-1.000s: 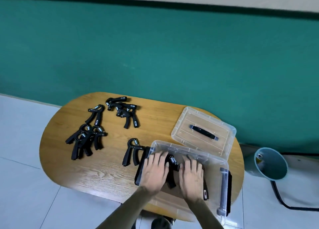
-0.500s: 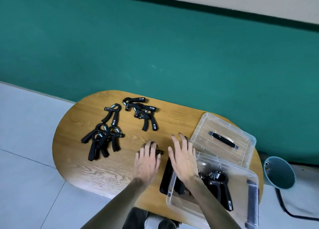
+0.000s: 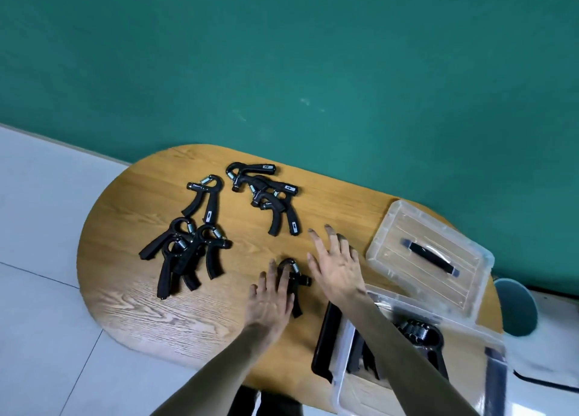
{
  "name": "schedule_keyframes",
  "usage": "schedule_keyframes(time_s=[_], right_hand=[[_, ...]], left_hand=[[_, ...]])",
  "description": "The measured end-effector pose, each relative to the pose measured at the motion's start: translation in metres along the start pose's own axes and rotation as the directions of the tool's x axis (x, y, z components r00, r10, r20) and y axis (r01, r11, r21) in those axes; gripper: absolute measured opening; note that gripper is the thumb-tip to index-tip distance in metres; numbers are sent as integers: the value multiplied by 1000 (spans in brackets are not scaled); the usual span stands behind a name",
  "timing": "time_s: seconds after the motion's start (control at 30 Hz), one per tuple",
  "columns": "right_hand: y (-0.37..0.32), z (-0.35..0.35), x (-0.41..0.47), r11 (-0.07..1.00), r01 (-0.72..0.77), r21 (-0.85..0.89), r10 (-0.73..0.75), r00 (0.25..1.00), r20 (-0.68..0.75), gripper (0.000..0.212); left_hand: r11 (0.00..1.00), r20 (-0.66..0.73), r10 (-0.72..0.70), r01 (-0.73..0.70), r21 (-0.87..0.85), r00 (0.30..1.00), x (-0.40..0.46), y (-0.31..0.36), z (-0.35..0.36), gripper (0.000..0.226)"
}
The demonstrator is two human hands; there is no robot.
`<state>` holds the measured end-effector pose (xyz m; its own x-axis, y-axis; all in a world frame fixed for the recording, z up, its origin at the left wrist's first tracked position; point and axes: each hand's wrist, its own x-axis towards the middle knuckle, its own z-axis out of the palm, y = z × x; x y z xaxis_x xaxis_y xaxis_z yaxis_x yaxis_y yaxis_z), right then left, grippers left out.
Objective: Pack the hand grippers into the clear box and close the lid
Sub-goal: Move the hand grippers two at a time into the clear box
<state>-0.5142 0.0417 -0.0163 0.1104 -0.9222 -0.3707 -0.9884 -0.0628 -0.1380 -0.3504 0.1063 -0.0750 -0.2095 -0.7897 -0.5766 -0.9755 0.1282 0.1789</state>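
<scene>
Bare wood lies open along the table near its left edge and between the two far gripper piles — a hand could pass there. The lid and the clear box crowd the right end; the gap between them looks narrow — perhaps closed.

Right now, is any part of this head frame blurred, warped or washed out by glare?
Head view: right hand slightly motion-blurred at its fingertips; wide-angle bends the table edge; clear box and lid catch soft sheen, no harsh glare.
</scene>
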Motion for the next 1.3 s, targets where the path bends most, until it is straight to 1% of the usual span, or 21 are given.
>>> schedule_keyframes(time_s=[0.1, 0.33, 0.5, 0.6, 0.63, 0.7, 0.8, 0.93, 1.0, 1.07, 1.17, 1.23, 1.3], right_hand=[[3, 10, 28, 1000, -4, 8, 3, 999, 45, 54], [10, 36, 72, 999, 21, 41, -24, 996, 89, 53], [12, 53, 92, 997, 43, 57, -49, 994, 101, 54], [12, 59, 106, 996, 60, 69, -65, 995, 81, 56], [12, 60, 113, 995, 64, 71, -70, 995, 71, 56], [10, 61, 128, 995, 68, 78, -72, 996, 54, 56], [0, 59, 154, 990, 117, 80, -118, 993, 17, 57], [-18, 57, 186, 976, 213, 37, -211, 976, -58, 56], [-29, 57, 200, 968, 250, 0, -249, 965, -78, 58], [-39, 58, 213, 958, 286, -26, -287, 956, -69, 60], [-50, 59, 230, 939, 337, -67, -342, 937, -75, 61], [-54, 57, 242, 928, 361, -92, -368, 927, -77, 61], [-58, 55, 255, 913, 394, -108, -403, 912, -72, 62]], left_hand=[[1000, 55, 6, -7, 7, 998, 21, 4, 12, 73], [999, 65, -23, 26, -43, 998, 54, 15, 44, 89], [994, -19, -30, 28, -106, 999, 63, 15, 60, 92], [987, -104, -38, 22, -156, 994, 65, 10, 63, 105], [985, -115, -42, 22, -170, 992, 67, 7, 63, 105], [982, -118, -59, 36, -184, 991, 72, -3, 62, 98], [970, -183, -126, 82, -230, 975, 82, -23, 62, 93], [953, -225, -166, 98, -288, 960, 90, -41, 63, 73], [950, -269, -190, 108, -292, 944, 94, -48, 62, 66], [951, -293, -210, 124, -284, 933, 100, -55, 61, 63], [939, -318, -233, 127, -321, 919, 105, -62, 57, 63], [925, -317, -252, 131, -356, 914, 106, -65, 54, 61], [925, -319, -263, 143, -352, 911, 107, -67, 54, 61]])
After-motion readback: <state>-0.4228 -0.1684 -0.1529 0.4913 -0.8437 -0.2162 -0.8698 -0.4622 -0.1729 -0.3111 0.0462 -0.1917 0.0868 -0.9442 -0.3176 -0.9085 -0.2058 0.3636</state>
